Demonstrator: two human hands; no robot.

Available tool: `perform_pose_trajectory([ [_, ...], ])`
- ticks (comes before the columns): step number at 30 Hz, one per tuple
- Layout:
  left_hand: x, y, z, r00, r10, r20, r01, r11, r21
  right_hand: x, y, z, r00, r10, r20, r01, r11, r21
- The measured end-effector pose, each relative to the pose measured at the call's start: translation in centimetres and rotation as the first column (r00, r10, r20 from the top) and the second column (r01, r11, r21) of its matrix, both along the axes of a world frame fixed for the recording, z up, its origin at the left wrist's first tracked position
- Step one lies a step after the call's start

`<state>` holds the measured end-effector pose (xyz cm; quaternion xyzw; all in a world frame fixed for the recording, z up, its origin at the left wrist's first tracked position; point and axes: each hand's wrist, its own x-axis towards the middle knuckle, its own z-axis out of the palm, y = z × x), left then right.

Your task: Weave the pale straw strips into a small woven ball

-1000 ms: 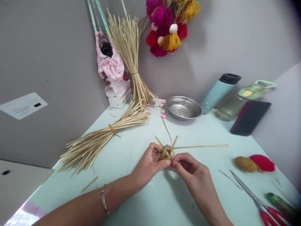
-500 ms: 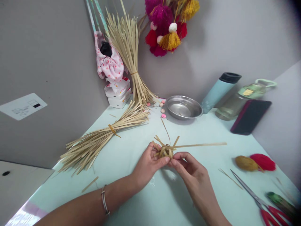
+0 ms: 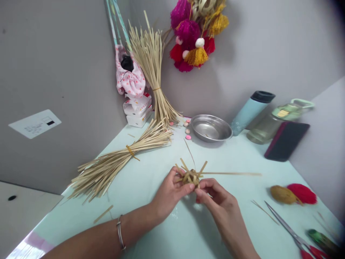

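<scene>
Room and surface: a grey panel [image 3: 81, 64] is filling the left of the frame and bearing a white label [image 3: 37, 124]; a pale green desk [image 3: 172, 242] is spreading across the centre and lower right.

Items, left to right: a bundle of flat straw strips [image 3: 118, 158], tied, is lying at left of centre. A pink dotted bag [image 3: 132, 81] is hanging at upper left of centre, above white boxes [image 3: 136, 117]. A second, tied straw bundle [image 3: 155, 72] is standing beside them. Pom-poms and tassels [image 3: 188, 32] are hanging at top centre. A metal bowl [image 3: 212, 126] is sitting below them. A blue tumbler [image 3: 249, 113], a green bottle [image 3: 262, 127] and a dark tablet-like device [image 3: 287, 142] are standing at right; mustard yarn [image 3: 282, 194] and red yarn [image 3: 303, 193] are lying below, above open scissors [image 3: 285, 226] at lower right.

Hands: the left hand [image 3: 168, 192] is reaching in from lower left, its fingers curling closed around a small woven straw piece [image 3: 191, 177], just below centre, and partly covering it. The right hand [image 3: 222, 203] is reaching in from lower right, thumb and fingers pinching the piece's lower right edge. A long strip [image 3: 231, 173] is projecting rightward.
</scene>
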<state>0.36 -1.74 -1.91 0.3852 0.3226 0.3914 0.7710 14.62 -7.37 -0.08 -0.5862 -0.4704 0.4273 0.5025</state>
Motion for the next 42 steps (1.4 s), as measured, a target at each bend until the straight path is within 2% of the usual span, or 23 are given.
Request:
perform_pose_trajectory([
  [3,-0.1,0.1,0.0,1.000,0.000,0.005,0.000,1.000,0.020,0.4,0.3,-0.2,0.996,0.021,-0.085,-0.028,0.996,-0.087],
  [7,-0.2,0.3,0.0,0.999,0.011,0.030,-0.009,0.998,-0.062,0.5,0.3,-0.3,0.982,0.146,-0.118,-0.149,0.989,-0.018],
  [10,-0.3,0.4,0.1,0.998,0.007,0.064,0.001,0.992,-0.126,0.3,0.2,0.0,0.983,0.182,-0.022,-0.180,0.981,0.072],
  [14,-0.4,0.7,0.0,0.988,-0.013,0.151,0.042,0.981,-0.192,0.1,-0.1,0.3,0.980,0.159,0.121,-0.180,0.965,0.192],
  [16,-0.5,0.9,-0.1,0.971,-0.012,0.237,0.067,0.972,-0.225,0.0,-0.3,0.3,0.985,0.097,0.143,-0.127,0.969,0.213],
  [18,-0.6,1.3,-0.3,0.950,-0.009,0.313,0.096,0.960,-0.264,-0.1,-0.4,0.2,0.991,-0.012,0.132,-0.016,0.979,0.204],
  [20,-0.8,1.6,-0.4,0.931,-0.009,0.365,0.126,0.947,-0.297,0.2,-0.4,0.0,0.984,-0.120,0.129,0.099,0.982,0.159],
  [23,-1.1,1.8,-0.4,0.904,-0.026,0.427,0.170,0.937,-0.304,0.9,-0.1,-0.5,0.977,-0.155,0.149,0.149,0.988,0.048],
  [25,-1.2,1.9,-0.2,0.886,-0.070,0.459,0.223,0.932,-0.287,1.5,0.2,-0.8,0.988,-0.126,0.091,0.128,0.992,-0.023],
  [28,-1.3,1.6,0.3,0.853,-0.199,0.483,0.337,0.916,-0.218,1.8,0.6,-0.7,0.992,-0.051,-0.111,0.041,0.995,-0.093],
  [31,-1.4,1.3,0.6,0.803,-0.356,0.478,0.466,0.876,-0.129,1.6,0.8,-0.2,0.954,0.039,-0.297,-0.080,0.989,-0.125],
  [33,-1.5,1.1,0.7,0.778,-0.420,0.466,0.521,0.847,-0.107,1.5,0.8,0.2,0.923,0.081,-0.376,-0.139,0.982,-0.131],
  [38,-1.7,1.0,0.6,0.738,-0.506,0.446,0.593,0.802,-0.070,1.5,0.5,0.6,0.910,0.044,-0.412,-0.109,0.985,-0.136],
  [42,-1.7,1.3,0.3,0.742,-0.516,0.429,0.593,0.803,-0.059,1.7,0.4,1.0,0.896,0.066,-0.439,-0.118,0.989,-0.093],
])
